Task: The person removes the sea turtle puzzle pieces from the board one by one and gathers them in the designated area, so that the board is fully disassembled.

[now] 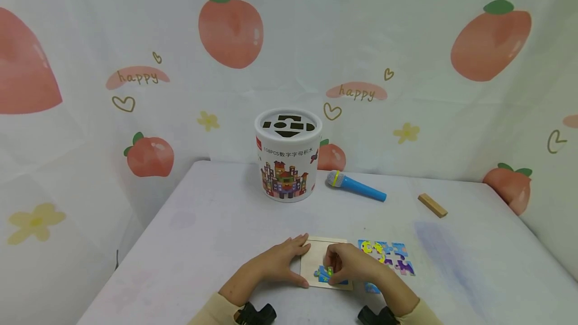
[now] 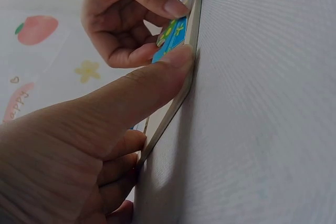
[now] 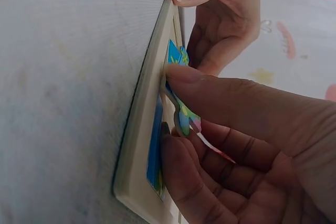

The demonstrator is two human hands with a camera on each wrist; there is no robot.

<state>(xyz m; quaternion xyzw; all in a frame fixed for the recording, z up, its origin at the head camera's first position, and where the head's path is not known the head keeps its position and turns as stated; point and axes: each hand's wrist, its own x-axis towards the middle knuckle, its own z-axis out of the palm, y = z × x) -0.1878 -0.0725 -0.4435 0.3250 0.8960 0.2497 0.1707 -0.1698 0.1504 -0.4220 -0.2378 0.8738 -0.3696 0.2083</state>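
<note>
A small pale wooden puzzle tray (image 1: 313,251) lies on the table in front of the person. The left hand (image 1: 281,261) grips its left side, thumb at the near corner and fingers at the far one. Over the tray, the right hand (image 1: 354,263) pinches a blue-green jigsaw piece (image 3: 184,121) between thumb and fingers; the piece is tilted and partly hidden. A blue section (image 3: 154,153) lies in the tray along its near side. Loose jigsaw pieces (image 1: 400,250), yellow, blue and purple, lie to the right of the tray, partly behind the right hand.
A white bucket (image 1: 289,164) with shape holes in its lid stands at the back. Right of it lie a blue toy microphone (image 1: 361,188) and a wooden block (image 1: 432,205). One blue piece (image 1: 372,288) lies beside the right forearm. A printed curtain hangs behind the table.
</note>
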